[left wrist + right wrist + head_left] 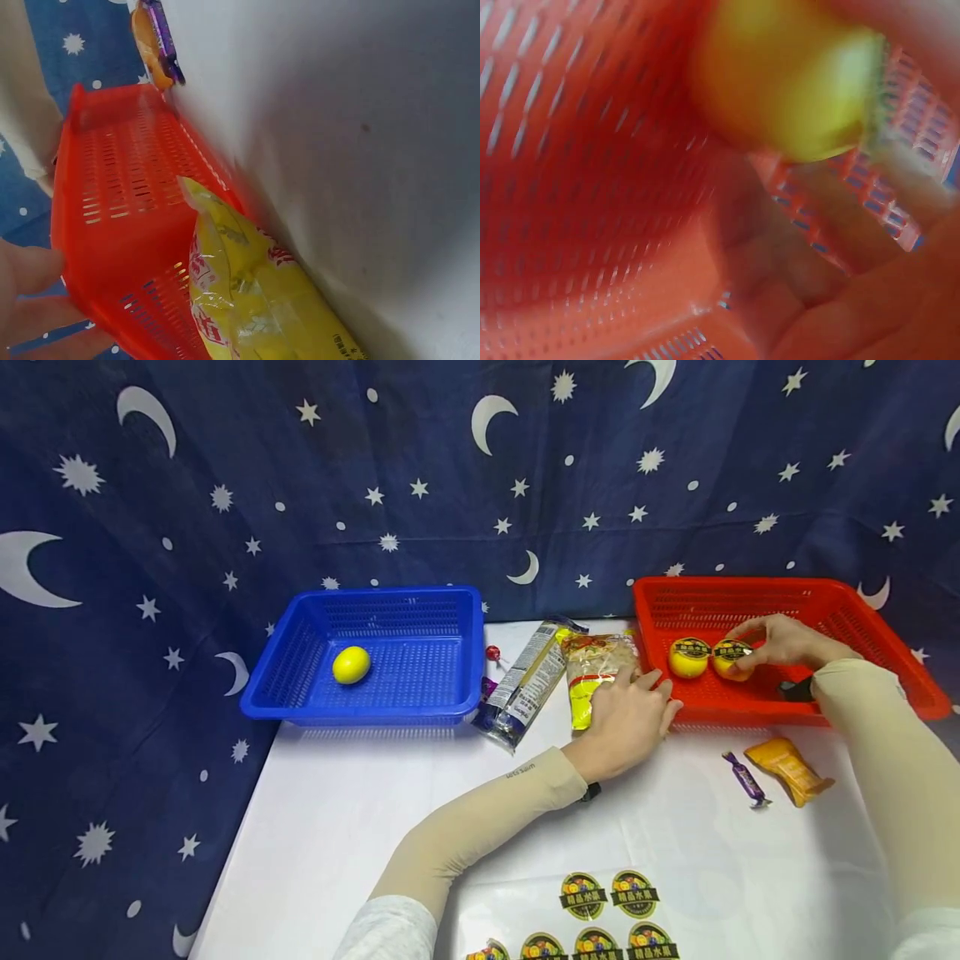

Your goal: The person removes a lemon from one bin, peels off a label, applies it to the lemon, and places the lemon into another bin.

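In the red basket point(750, 703), my right hand point(787, 642) grips a yellow lemon point(723, 667) with a black round fruit sticker on it. Another stickered lemon point(687, 665) lies right beside it. The right wrist view shows the held lemon point(780, 82) blurred and close up. My left hand point(628, 720) has its fingers spread at the basket's front left corner, fingertips right at the rim. Partly under that hand lies a yellow and clear snack bag point(581, 693), its yellow side point(262, 300) large in the left wrist view.
A blue basket point(375, 712) at left holds one plain lemon point(351, 665). Between the baskets lie a long snack packet point(528, 681) and a red lollipop point(492, 652). A purple candy point(746, 780) and an orange packet point(789, 770) sit before the red basket. Sticker sheet point(607, 920) lies in front.
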Demonstrator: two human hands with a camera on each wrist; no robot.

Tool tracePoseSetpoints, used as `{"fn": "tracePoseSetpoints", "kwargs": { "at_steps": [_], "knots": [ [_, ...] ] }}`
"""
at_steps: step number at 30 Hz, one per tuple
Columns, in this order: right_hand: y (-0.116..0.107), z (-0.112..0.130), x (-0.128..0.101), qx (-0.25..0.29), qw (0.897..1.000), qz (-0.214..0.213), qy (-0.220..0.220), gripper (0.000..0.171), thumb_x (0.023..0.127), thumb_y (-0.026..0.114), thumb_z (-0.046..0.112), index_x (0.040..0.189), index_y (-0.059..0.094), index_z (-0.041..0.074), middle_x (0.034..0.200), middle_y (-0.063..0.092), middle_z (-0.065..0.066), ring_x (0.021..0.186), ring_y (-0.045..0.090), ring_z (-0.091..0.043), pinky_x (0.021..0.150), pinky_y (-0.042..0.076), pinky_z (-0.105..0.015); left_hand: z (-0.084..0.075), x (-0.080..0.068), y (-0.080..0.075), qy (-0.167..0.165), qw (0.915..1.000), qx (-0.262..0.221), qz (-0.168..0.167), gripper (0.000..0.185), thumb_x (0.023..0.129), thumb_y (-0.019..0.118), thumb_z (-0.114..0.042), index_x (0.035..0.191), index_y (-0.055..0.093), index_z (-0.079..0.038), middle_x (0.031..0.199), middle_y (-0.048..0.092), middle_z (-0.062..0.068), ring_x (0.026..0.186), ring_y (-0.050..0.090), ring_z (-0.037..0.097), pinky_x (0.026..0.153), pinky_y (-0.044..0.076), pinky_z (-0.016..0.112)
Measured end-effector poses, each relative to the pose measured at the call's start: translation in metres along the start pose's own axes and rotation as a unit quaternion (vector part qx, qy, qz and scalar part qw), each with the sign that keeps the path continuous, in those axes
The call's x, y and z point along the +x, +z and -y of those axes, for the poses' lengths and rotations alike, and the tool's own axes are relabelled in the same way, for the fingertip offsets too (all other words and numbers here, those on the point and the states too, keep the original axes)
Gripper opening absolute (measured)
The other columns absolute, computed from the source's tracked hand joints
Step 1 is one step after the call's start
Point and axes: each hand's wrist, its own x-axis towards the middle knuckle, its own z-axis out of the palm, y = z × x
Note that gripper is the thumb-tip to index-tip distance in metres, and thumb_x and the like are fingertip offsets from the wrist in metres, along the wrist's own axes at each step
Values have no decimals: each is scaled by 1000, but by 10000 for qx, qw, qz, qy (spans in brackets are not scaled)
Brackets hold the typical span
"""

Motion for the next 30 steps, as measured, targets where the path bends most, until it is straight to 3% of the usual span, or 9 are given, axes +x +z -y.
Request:
{"fn": "tracePoseSetpoints", "kwargs": {
  "at_steps": [3, 6, 12, 17, 20, 23, 27, 30],
  "knots": [
    [4, 1, 1, 144, 9998, 77, -57, 65, 80, 88, 17, 130, 58, -11, 109, 68, -24, 98, 52, -28, 73, 43, -21, 3, -1, 0, -6, 10000, -50, 34, 37, 105, 46, -54, 129, 70, -39, 140, 65, -16, 127, 61, 17, 61, 58, 32],
    [6, 3, 2, 178, 9997, 119, -75, 66, 80, 89, 16, 130, 56, -11, 115, 65, -27, 104, 52, -33, 79, 43, -23, 5, -2, -1, -3, 10000, -78, 15, 37, 105, 47, -54, 130, 69, -38, 140, 66, -15, 127, 61, 18, 60, 58, 32],
    [9, 6, 3, 98, 9997, 214, -18, 73, 80, 89, 24, 133, 52, -11, 125, 56, -34, 113, 46, -45, 96, 43, -55, 10, -1, -2, 36, 9998, -196, 88, 37, 104, 50, -53, 130, 70, -37, 139, 66, -14, 115, 65, 16, 58, 56, 30],
    [2, 18, -7, -41, 9995, 319, 17, 90, 81, 88, 31, 146, 40, -8, 142, 43, -41, 124, 41, -54, 104, 36, -73, 34, 2, -12, 523, 9939, -771, 587, 42, 102, 56, -51, 138, 65, -33, 141, 65, -12, 118, 67, 16, 69, 58, 30],
    [-8, 39, -18, -209, 9997, 144, -12, 99, 83, 85, 38, 154, 30, -3, 150, 34, -42, 132, 34, -58, 105, 31, -77, 67, -2, -27, 884, 9875, -1063, 758, 46, 101, 59, -50, 142, 62, -29, 143, 64, -9, 124, 65, 16, 77, 58, 32],
    [-11, 74, -29, -350, 9988, -274, -183, 101, 86, 81, 44, 159, 27, 1, 155, 30, -38, 137, 30, -58, 107, 27, -79, 113, -12, -49, 1022, 9868, -1054, 691, 48, 100, 61, -49, 142, 63, -26, 143, 65, -6, 124, 64, 18, 80, 59, 35],
    [10, 134, -38, -312, 9905, -834, -1049, 89, 87, 81, 41, 156, 37, 6, 156, 37, -31, 139, 35, -51, 110, 29, -75, 187, -32, -80, 751, 9921, -788, 620, 49, 98, 64, -50, 139, 65, -24, 139, 68, -5, 117, 66, 22, 77, 60, 43],
    [44, 175, -38, -85, 9749, -1041, -1964, 77, 86, 83, 33, 150, 48, 8, 152, 46, -22, 138, 43, -43, 112, 33, -69, 246, -46, -96, 376, 9947, -627, 723, 51, 96, 67, -51, 139, 66, -24, 139, 68, -1, 115, 67, 27, 76, 59, 47]
  ]
}}
